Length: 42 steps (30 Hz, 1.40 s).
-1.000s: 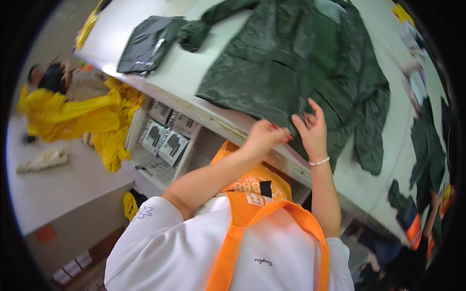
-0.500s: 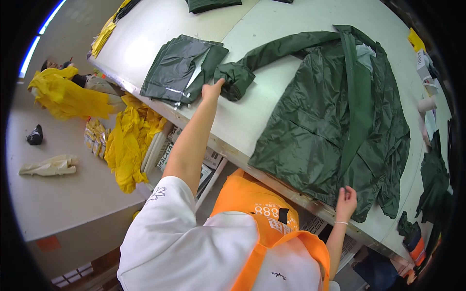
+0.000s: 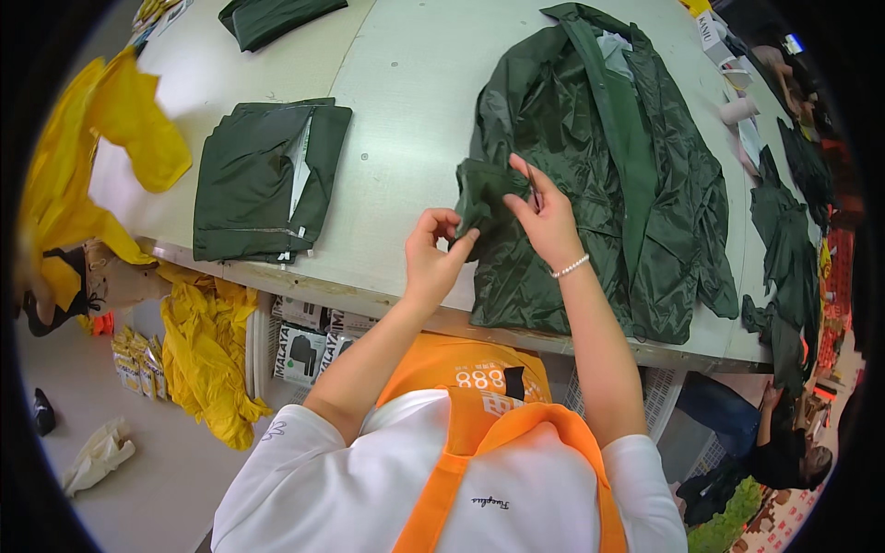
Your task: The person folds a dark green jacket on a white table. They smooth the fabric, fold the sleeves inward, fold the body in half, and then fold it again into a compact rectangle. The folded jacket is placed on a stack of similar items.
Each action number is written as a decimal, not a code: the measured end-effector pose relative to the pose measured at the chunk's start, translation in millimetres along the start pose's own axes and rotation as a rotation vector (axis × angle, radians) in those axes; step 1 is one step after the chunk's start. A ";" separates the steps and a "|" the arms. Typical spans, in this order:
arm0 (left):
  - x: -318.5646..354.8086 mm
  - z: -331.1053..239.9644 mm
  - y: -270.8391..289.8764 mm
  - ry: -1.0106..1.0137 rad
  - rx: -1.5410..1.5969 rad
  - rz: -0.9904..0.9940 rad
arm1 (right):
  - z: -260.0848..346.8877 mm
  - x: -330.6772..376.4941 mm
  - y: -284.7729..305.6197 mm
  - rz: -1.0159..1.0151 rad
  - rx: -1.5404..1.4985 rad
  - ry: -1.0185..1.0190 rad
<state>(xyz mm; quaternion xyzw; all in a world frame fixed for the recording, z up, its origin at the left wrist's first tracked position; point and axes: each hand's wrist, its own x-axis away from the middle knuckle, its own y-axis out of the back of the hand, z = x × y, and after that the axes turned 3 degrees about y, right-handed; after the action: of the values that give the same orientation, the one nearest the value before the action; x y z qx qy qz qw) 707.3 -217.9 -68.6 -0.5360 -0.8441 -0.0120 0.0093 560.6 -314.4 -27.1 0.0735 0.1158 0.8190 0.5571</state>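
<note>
Two bare hands meet over the near part of a big table (image 3: 406, 101). The left hand (image 3: 438, 256) pinches the end of a green sleeve (image 3: 481, 195) between thumb and finger. The right hand (image 3: 553, 226) is just beside it and holds a thin dark tool (image 3: 536, 191), with the thumb and pointing finger a bit apart (I can't tell if they touch the sleeve). A string of pale beads (image 3: 570, 266) goes around that wrist.

The green jacket (image 3: 544, 267) lies spread out on the table, under and past the right hand, with its bottom at the near edge. The table top is pale, smooth and a little shiny, with a seam across it. To the left is a flat, folded green pile (image 3: 253, 184). Farther back sits another green bundle (image 3: 281, 18).

Flat packs (image 3: 300, 355) sit under the table. Beside them hangs a heap of yellow cloth (image 3: 207, 359). More yellow cloth (image 3: 138, 115) is up at the left, near another person. At the right are a pale roll (image 3: 737, 111), dark green clothes (image 3: 784, 249) and a co-worker in black (image 3: 784, 461).
</note>
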 end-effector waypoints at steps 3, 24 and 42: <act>5.5 -6.5 9.0 0.098 0.042 0.132 | 5.1 -8.3 -3.4 0.132 -0.118 -0.002; -51.8 -45.5 -36.4 0.166 0.212 0.505 | 18.6 30.3 27.2 -0.214 0.185 0.401; -70.8 -64.0 -57.4 0.196 0.046 0.360 | -1.3 29.5 60.8 -0.169 0.099 0.117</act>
<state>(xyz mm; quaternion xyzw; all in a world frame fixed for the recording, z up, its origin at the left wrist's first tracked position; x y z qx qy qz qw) 685.7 -308.3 -7.2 -0.6740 -0.7299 -0.0427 0.1057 495.0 -308.5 -12.1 0.0432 0.1942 0.7653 0.6121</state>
